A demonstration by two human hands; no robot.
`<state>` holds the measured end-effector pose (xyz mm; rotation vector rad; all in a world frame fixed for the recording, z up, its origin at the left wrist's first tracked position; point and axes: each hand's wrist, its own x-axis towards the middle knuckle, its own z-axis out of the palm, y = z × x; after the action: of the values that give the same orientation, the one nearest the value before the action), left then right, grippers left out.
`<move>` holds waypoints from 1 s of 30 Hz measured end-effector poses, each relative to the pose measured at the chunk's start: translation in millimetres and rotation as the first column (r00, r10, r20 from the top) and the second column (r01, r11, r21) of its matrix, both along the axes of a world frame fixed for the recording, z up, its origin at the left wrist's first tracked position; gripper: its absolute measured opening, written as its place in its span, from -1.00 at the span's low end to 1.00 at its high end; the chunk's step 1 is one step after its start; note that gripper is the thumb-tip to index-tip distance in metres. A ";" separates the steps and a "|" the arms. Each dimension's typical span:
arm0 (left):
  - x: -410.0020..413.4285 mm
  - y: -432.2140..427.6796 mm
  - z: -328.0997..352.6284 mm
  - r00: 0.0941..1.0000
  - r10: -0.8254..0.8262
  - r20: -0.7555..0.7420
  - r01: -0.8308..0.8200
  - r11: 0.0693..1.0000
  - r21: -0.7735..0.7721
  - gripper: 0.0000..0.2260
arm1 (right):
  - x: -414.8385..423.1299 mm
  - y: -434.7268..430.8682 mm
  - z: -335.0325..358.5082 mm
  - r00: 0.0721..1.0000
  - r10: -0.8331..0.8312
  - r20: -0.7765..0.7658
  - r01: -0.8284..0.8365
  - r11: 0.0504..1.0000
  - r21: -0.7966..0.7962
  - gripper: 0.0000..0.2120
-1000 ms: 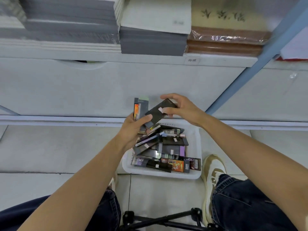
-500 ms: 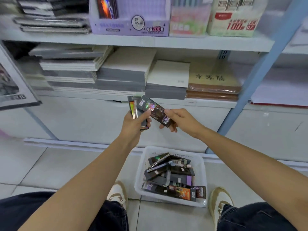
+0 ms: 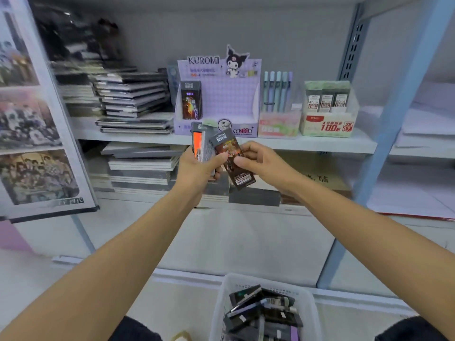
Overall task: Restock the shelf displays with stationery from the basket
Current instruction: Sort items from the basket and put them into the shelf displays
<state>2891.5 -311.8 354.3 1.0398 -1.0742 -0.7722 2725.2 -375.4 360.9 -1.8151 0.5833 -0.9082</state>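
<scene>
The right hand [image 3: 261, 166] pinches a flat, dark brown glossy cardboard pack [image 3: 232, 161] at its right edge between thumb and fingers, tilted, just in front of the middle shelf. The left hand [image 3: 197, 171] curls around a thin upright stack of grey-and-orange packs [image 3: 200, 146] touching the brown one's left side. Such packs look light, fairly stiff and slick-faced, so a firm mid-length pinch should serve better than a corner hold when slotting one into the far purple cardboard display box [image 3: 221, 99]. More lie jumbled in the near white plastic basket [image 3: 219, 306].
</scene>
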 end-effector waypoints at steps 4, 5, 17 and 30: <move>11.0 -4.1 35.7 0.990 -0.093 0.107 0.093 0.996 0.002 -0.88 | 12.1 -10.6 46.5 0.998 -0.062 -0.003 0.061 0.989 -0.134 -0.72; 13.7 -5.5 43.3 0.988 -0.110 0.105 0.110 0.994 0.009 -0.91 | 15.5 -13.9 57.2 0.997 -0.073 -0.025 0.067 0.982 -0.177 -0.72; 95.4 -34.2 71.0 0.981 0.022 -0.195 -0.038 0.996 -0.080 -0.91 | 78.4 -77.0 144.7 0.936 -0.293 0.194 0.343 0.882 -0.324 -0.71; 128.2 -48.6 52.4 0.950 0.022 -0.311 -0.048 0.996 -0.077 -0.80 | 128.0 -106.0 117.1 0.948 -0.311 -0.070 0.212 0.779 -0.591 -0.77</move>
<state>3019.7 -360.4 406.7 0.8310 -0.8087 -0.8236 2853.2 -481.3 478.0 -2.4188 0.7325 -1.2291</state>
